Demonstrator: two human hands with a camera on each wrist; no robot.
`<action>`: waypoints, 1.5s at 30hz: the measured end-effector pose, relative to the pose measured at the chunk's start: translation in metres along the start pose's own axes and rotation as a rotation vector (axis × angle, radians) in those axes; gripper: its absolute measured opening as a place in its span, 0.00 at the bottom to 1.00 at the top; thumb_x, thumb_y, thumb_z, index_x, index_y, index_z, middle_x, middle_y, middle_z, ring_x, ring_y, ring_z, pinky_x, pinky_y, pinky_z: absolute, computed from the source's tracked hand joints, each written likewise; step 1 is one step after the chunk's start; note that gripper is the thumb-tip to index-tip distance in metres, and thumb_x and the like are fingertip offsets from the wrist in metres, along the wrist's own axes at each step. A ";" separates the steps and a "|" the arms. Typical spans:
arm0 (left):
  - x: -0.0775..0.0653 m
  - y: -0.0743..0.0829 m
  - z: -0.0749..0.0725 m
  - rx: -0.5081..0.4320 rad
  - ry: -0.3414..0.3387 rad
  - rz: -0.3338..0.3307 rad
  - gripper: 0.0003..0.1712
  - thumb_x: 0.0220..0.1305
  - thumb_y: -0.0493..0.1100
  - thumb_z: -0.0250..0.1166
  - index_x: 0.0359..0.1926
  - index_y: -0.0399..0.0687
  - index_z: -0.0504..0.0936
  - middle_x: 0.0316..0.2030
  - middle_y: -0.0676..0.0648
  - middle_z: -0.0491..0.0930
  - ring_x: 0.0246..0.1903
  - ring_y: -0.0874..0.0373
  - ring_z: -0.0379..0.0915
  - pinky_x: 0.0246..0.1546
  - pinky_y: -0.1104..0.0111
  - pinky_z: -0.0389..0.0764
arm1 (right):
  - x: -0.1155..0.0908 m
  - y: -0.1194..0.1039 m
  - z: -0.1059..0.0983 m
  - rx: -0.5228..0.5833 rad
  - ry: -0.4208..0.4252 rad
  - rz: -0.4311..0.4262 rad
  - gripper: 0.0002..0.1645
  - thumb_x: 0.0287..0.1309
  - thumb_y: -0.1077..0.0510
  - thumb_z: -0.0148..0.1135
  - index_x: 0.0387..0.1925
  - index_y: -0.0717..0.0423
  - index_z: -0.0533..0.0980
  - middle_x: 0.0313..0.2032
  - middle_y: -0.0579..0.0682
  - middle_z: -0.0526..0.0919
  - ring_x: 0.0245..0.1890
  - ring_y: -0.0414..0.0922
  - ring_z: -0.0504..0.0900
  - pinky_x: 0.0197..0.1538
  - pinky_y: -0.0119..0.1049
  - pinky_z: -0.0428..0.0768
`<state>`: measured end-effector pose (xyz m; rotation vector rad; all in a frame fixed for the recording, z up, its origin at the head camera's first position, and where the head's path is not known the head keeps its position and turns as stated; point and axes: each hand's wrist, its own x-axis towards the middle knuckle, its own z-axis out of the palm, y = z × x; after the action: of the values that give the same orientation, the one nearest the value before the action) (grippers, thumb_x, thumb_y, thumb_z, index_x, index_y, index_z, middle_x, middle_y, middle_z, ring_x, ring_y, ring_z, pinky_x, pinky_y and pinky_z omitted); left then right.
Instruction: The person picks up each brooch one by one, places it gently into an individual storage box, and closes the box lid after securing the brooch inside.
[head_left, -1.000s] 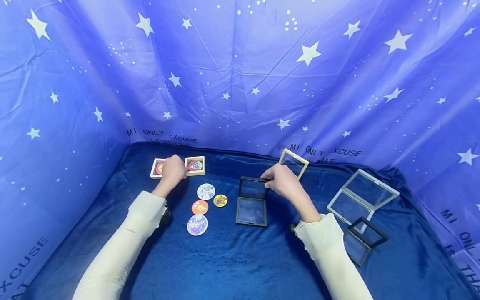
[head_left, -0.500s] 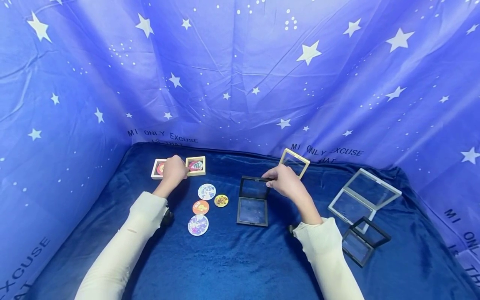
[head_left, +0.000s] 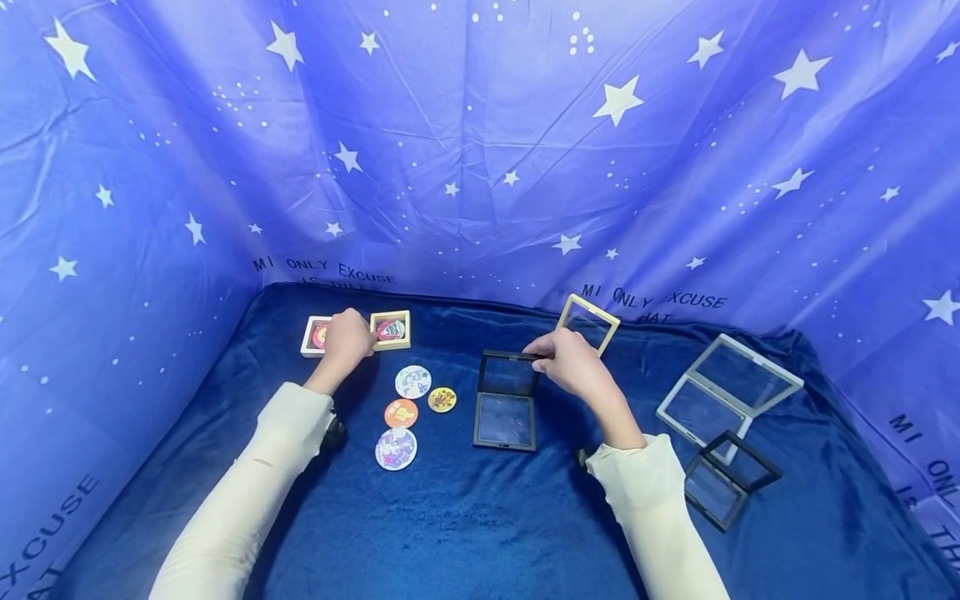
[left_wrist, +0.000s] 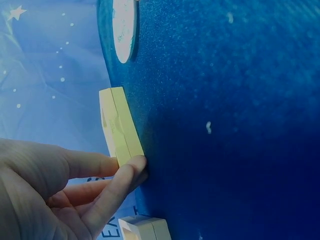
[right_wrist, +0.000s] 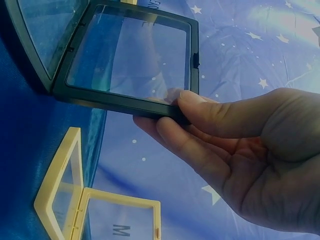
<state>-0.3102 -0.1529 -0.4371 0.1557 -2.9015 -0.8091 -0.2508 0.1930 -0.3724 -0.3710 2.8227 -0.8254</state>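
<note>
At the back left, my left hand point(head_left: 347, 343) pinches the near end of a closed yellow display frame point(left_wrist: 120, 125) between thumb and fingers. Through its window a red badge with a tree-like pattern shows in the head view. A white display frame point(head_left: 307, 337), partly hidden behind the hand, lies to its left with a red badge inside. My right hand point(head_left: 568, 362) holds the upper corner of a black display frame point(head_left: 504, 446), thumb on one face and fingers beneath in the right wrist view. This frame stands unfolded, its raised half tilted up from the half lying on the cloth.
Several round badges point(head_left: 401, 414) lie left of the black frame. Behind the right hand stands an unfolded yellow frame point(head_left: 611, 336). At the right, an unfolded white frame point(head_left: 675, 396) overlaps a smaller unfolded black frame point(head_left: 708, 517). A starry curtain point(head_left: 480, 167) surrounds the blue cloth point(head_left: 480, 533).
Both hands keep their places and grips. The right forearm has shifted slightly; the black frame stays unfolded.
</note>
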 end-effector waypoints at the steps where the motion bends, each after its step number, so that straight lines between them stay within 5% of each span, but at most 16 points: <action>1: 0.000 0.000 0.000 0.001 0.000 -0.003 0.13 0.57 0.32 0.65 0.17 0.36 0.86 0.14 0.44 0.83 0.16 0.53 0.82 0.19 0.72 0.69 | 0.000 0.000 0.000 0.001 0.000 0.000 0.15 0.69 0.64 0.61 0.54 0.59 0.84 0.52 0.60 0.87 0.51 0.56 0.86 0.54 0.53 0.82; 30: 0.000 0.001 -0.005 -0.033 -0.023 0.018 0.17 0.59 0.32 0.66 0.13 0.37 0.83 0.11 0.45 0.80 0.13 0.56 0.77 0.17 0.72 0.66 | -0.001 0.001 -0.001 -0.011 -0.014 0.005 0.15 0.70 0.63 0.60 0.55 0.58 0.83 0.49 0.59 0.88 0.49 0.56 0.87 0.53 0.53 0.83; 40: -0.008 0.010 -0.016 0.047 0.036 0.072 0.32 0.60 0.38 0.67 0.05 0.52 0.59 0.07 0.55 0.56 0.12 0.59 0.55 0.15 0.68 0.54 | 0.000 0.001 0.000 -0.026 -0.017 0.014 0.15 0.69 0.62 0.62 0.54 0.57 0.84 0.50 0.58 0.88 0.49 0.55 0.87 0.52 0.52 0.83; 45: -0.017 0.029 -0.024 0.114 0.022 0.134 0.24 0.61 0.40 0.68 0.10 0.44 0.72 0.10 0.52 0.64 0.16 0.54 0.62 0.16 0.66 0.57 | -0.003 0.000 -0.002 -0.010 -0.003 0.012 0.15 0.69 0.62 0.62 0.54 0.59 0.84 0.51 0.59 0.88 0.49 0.56 0.87 0.53 0.52 0.83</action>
<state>-0.2914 -0.1383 -0.4033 -0.0191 -2.9005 -0.6178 -0.2484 0.1947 -0.3701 -0.3560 2.8250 -0.8074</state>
